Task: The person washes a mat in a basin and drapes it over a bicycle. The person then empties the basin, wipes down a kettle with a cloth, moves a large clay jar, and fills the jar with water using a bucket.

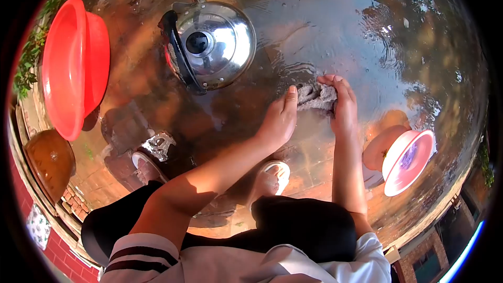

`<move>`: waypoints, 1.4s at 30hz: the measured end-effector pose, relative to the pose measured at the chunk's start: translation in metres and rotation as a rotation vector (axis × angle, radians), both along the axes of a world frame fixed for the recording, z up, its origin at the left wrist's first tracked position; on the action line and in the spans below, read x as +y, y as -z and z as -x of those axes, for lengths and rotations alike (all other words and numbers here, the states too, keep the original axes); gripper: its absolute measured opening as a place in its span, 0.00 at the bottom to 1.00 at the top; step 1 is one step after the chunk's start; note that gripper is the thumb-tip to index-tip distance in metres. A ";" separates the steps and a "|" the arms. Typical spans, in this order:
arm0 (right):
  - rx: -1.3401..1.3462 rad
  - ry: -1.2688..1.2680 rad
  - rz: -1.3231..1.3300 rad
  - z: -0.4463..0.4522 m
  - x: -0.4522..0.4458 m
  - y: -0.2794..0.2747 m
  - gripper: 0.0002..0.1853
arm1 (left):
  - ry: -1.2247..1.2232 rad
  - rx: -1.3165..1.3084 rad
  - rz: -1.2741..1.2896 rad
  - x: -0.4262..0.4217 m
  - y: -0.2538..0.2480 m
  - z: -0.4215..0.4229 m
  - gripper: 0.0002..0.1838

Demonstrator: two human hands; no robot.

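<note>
Beside the pink basin [409, 161], the right hand [345, 104] holds grey cloth [317, 99].

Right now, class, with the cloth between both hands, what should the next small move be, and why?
Probably a gentle twist of the cloth, the left hand and right hand turning opposite ways. It is bunched up, each hand has one side of it, and ripples on the wet ground beside it suggest it may be dripping.
</note>
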State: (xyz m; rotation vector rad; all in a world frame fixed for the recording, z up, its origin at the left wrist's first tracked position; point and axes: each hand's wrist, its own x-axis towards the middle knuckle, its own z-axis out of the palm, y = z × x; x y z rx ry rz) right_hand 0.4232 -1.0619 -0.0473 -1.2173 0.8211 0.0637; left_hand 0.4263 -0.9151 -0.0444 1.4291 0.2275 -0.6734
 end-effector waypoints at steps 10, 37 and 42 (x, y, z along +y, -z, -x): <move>-0.208 -0.608 -0.140 -0.053 0.098 -0.081 0.18 | -0.086 0.743 0.274 0.136 -0.060 -0.021 0.16; -0.074 -0.528 0.147 -0.108 0.255 -0.095 0.12 | -0.346 0.448 -0.707 0.603 -0.216 0.032 0.05; 0.372 -0.401 0.155 -0.137 0.240 -0.129 0.16 | -0.393 0.611 -0.896 0.732 -0.295 0.243 0.11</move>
